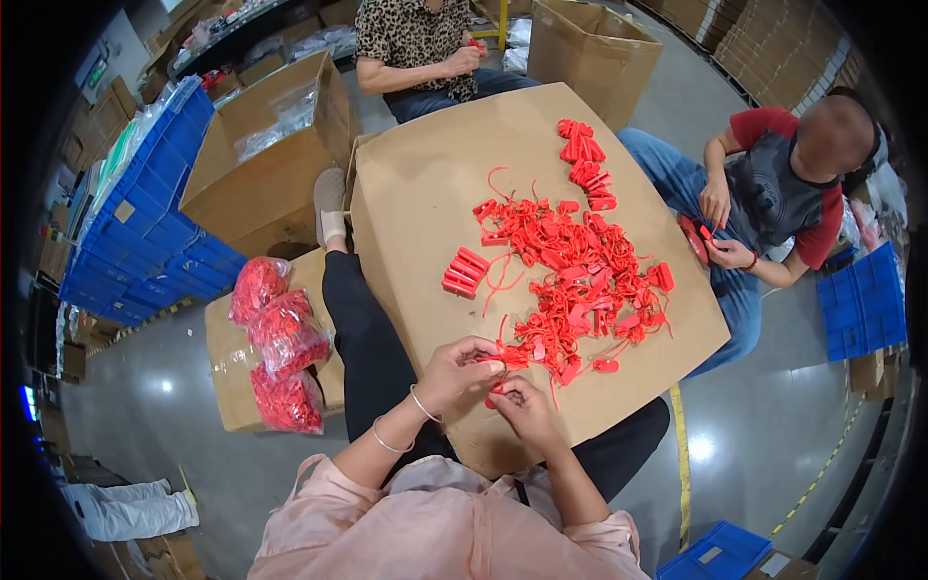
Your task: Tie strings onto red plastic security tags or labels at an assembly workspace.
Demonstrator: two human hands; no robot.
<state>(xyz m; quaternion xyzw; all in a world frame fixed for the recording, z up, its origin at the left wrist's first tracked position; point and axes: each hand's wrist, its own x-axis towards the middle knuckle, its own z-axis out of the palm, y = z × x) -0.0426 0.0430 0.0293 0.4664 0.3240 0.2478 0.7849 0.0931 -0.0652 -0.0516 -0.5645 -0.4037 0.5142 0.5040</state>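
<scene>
At the near edge of a cardboard-topped work surface (416, 213), my left hand (452, 375) pinches a small bundle of red cord (512, 359). Close beside it, the fingers of my right hand (530, 414) are closed on a small red plastic piece (497, 390), partly hidden by the fingertips. Just beyond both hands lies a tangled heap of red cords with small red plastic pieces (580, 261). Left of the heap, several red plastic pieces stand lined up in a short row (466, 272). More such pieces form a line (583, 155) toward the far right corner.
Bags of red pieces (290, 333) lie on a carton at my left. Open cardboard boxes (261, 164) and blue crates (145, 222) stand behind them. Two people sit at the far side (425, 48) and right side (773, 193), handling red pieces. Another box (594, 58) stands at the back.
</scene>
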